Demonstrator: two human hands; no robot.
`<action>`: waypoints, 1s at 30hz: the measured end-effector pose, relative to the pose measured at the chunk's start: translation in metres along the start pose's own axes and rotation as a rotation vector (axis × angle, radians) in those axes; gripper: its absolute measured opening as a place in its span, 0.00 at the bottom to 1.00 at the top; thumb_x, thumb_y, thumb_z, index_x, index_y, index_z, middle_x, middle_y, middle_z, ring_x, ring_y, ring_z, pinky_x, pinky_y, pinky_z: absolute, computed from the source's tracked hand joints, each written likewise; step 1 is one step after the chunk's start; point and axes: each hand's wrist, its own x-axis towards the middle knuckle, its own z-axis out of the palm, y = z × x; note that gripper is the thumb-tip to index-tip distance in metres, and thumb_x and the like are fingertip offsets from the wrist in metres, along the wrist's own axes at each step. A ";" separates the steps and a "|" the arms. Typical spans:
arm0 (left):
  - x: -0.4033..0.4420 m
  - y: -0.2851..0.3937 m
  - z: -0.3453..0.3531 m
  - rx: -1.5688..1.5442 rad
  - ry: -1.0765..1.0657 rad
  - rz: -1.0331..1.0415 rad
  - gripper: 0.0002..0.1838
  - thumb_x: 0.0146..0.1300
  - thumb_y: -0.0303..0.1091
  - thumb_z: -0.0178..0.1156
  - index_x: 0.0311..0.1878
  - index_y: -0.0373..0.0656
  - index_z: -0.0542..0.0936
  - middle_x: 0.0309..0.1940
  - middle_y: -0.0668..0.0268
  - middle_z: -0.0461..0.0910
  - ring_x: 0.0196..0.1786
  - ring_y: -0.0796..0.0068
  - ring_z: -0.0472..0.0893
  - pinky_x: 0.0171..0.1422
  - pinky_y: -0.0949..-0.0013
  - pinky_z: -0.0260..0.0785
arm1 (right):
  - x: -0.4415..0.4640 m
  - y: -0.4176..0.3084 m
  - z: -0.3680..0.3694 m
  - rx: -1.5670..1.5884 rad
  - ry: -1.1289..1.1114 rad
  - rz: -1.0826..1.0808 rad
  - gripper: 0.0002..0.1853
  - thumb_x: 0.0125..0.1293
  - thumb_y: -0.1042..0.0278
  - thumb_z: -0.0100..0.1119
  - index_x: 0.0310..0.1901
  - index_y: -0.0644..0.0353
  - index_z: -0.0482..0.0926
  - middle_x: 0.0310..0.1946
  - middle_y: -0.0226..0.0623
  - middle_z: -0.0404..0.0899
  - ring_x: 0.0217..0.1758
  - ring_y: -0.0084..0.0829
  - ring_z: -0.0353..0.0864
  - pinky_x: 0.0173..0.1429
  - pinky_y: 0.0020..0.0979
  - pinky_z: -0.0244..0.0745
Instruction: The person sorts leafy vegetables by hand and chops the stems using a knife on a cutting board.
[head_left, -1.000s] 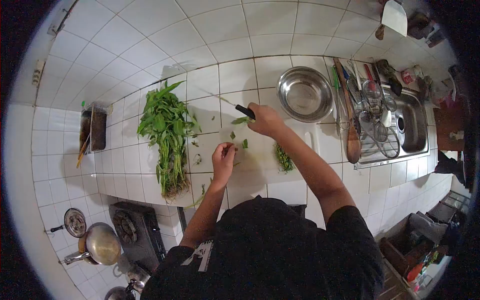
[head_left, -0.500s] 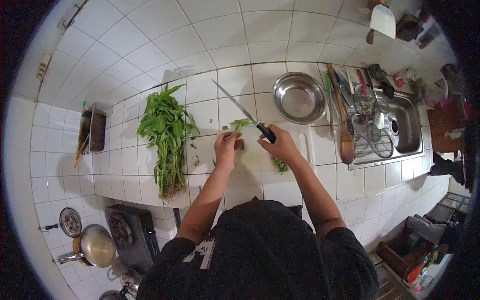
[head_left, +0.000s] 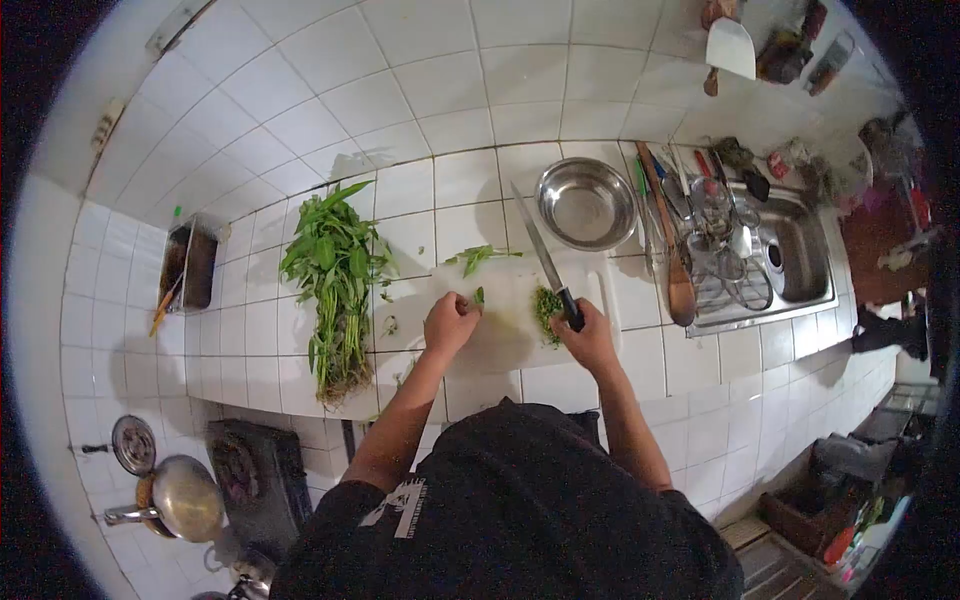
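Surrounding board (head_left: 512,295): greens (head_left: 335,265), bowl (head_left: 586,205), spoon (head_left: 680,290)

The knife (head_left: 544,256) has a smooth metal blade (head_left: 534,232) and plastic-looking handle (head_left: 571,309); the board (head_left: 515,283) resembles smooth plastic, the bowl (head_left: 585,208) glossy metal, the spoon (head_left: 682,292) matt wood.

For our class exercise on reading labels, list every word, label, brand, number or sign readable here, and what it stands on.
No text is readable.
White print on the black cloth shirt: any lettering is too small to read.
Small red-and-white item near the steel sink: too blurred.
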 end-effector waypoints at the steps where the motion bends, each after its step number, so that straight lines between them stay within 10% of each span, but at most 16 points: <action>1: 0.004 0.002 0.004 0.049 0.007 0.002 0.17 0.57 0.45 0.69 0.39 0.40 0.83 0.34 0.58 0.86 0.40 0.57 0.85 0.48 0.57 0.77 | -0.003 0.002 0.001 -0.015 -0.009 -0.021 0.14 0.61 0.61 0.71 0.38 0.62 0.78 0.26 0.39 0.80 0.29 0.30 0.77 0.38 0.35 0.74; 9: 0.039 0.001 0.022 -0.146 -0.055 -0.019 0.15 0.58 0.40 0.69 0.40 0.37 0.83 0.35 0.57 0.88 0.39 0.60 0.87 0.44 0.58 0.78 | 0.000 0.032 0.003 0.001 -0.006 -0.152 0.12 0.64 0.63 0.72 0.35 0.57 0.76 0.20 0.24 0.73 0.18 0.16 0.68 0.22 0.25 0.64; 18: 0.032 -0.023 -0.003 -1.503 -0.154 -0.397 0.13 0.72 0.42 0.57 0.48 0.43 0.80 0.41 0.60 0.87 0.37 0.73 0.83 0.43 0.66 0.78 | -0.008 0.027 0.008 0.111 -0.009 -0.073 0.13 0.65 0.63 0.71 0.36 0.59 0.75 0.20 0.25 0.73 0.17 0.17 0.69 0.21 0.25 0.65; 23: -0.028 -0.062 -0.029 -1.132 0.037 -0.335 0.12 0.71 0.39 0.60 0.49 0.42 0.80 0.40 0.61 0.86 0.35 0.72 0.83 0.43 0.67 0.77 | -0.015 0.026 0.029 0.046 -0.054 -0.134 0.13 0.66 0.61 0.70 0.36 0.60 0.77 0.21 0.25 0.75 0.19 0.17 0.70 0.22 0.26 0.65; 30: -0.090 -0.101 -0.063 -0.194 0.298 0.137 0.09 0.62 0.34 0.66 0.42 0.40 0.82 0.36 0.57 0.84 0.36 0.61 0.83 0.41 0.61 0.76 | -0.023 0.015 0.031 -0.363 -0.287 -0.117 0.24 0.68 0.47 0.63 0.42 0.66 0.80 0.30 0.57 0.83 0.37 0.58 0.83 0.42 0.48 0.76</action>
